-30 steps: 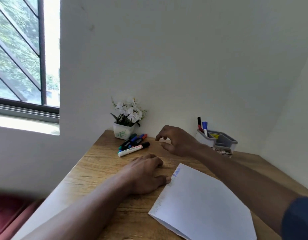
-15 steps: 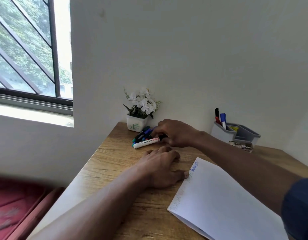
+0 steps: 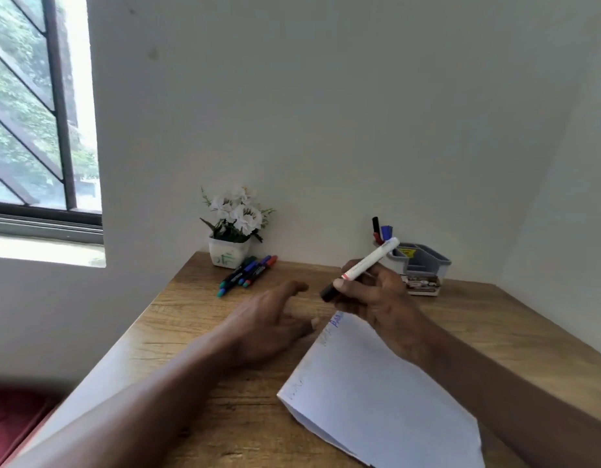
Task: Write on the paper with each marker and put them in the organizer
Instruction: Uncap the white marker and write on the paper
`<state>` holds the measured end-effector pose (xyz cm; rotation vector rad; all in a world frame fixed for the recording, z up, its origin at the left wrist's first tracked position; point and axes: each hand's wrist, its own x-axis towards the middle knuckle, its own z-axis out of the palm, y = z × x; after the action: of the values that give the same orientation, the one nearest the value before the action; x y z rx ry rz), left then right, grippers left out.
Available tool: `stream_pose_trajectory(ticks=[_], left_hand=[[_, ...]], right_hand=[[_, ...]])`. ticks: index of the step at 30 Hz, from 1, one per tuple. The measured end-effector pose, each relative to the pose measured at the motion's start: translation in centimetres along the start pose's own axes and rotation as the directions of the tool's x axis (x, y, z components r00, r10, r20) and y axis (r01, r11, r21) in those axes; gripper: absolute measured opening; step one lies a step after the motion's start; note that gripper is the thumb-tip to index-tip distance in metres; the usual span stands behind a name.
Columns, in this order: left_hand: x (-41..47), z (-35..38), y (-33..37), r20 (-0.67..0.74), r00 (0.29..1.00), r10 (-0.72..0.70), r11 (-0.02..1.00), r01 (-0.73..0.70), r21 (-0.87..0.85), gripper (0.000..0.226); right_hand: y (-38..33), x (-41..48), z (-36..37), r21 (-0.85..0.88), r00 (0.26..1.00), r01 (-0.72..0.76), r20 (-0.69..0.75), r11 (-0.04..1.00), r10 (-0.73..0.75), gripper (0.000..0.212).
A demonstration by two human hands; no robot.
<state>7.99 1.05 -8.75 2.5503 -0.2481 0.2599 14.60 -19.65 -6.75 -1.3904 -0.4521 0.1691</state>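
Note:
My right hand [image 3: 373, 300] grips a white marker with a black cap [image 3: 366, 265], held tilted above the top edge of the paper. The white paper [image 3: 376, 396] lies on the wooden desk [image 3: 198, 329] and carries blue writing at its top corner. My left hand [image 3: 268, 324] rests on the desk just left of the paper, fingers relaxed and slightly lifted. Three dark markers [image 3: 248, 275] lie together near the flower pot. The grey organizer [image 3: 420, 261] stands at the back right with markers upright in its left compartment [image 3: 382, 231].
A small white pot of white flowers [image 3: 233, 228] stands against the wall at the desk's back left. A small flat box [image 3: 422, 287] lies in front of the organizer. A window is at the left, and a red seat [image 3: 12, 420] is below the desk's left edge.
My right hand took the white marker from the group by the flower pot and lifted it back toward the paper. My left hand raised its fingers a little.

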Motion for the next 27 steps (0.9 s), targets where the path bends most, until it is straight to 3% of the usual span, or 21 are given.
stream_pose_trajectory(ticks=[3, 6, 10, 16, 21, 27], left_hand=[[-0.4, 0.0, 0.5, -0.179, 0.977, 0.111, 0.98, -0.138, -0.144, 0.062], [-0.8, 0.3, 1.4, -0.257, 0.951, 0.171, 0.937, -0.238, -0.257, 0.053], [-1.3, 0.6, 2.1, -0.307, 0.929, 0.208, 0.929, -0.286, -0.235, 0.03], [-1.2, 0.8, 2.2, -0.225, 0.951, 0.21, 0.895, -0.28, -0.347, 0.018], [-1.3, 0.7, 2.1, -0.12, 0.983, 0.141, 0.82, -0.183, -0.543, 0.024], [-1.5, 0.0, 1.4, 0.003, 0.993, 0.114, 0.787, -0.088, -0.611, 0.029]], right_hand=[[0.5, -2.0, 0.7, 0.1, 0.998, -0.051, -0.022, 0.994, 0.053, 0.035], [0.9, -2.5, 1.0, 0.032, 0.998, -0.045, -0.039, 0.998, 0.046, 0.05], [1.5, -2.6, 1.2, 0.042, 0.997, -0.071, -0.011, 0.997, 0.072, 0.047], [1.7, -2.6, 1.3, 0.127, 0.993, -0.12, 0.03, 0.985, 0.117, 0.033], [1.6, -2.4, 0.9, 0.153, 0.981, -0.179, 0.099, 0.972, 0.165, 0.03], [1.5, -2.5, 0.3, 0.176, 0.968, -0.205, 0.182, 0.963, 0.172, 0.03]])
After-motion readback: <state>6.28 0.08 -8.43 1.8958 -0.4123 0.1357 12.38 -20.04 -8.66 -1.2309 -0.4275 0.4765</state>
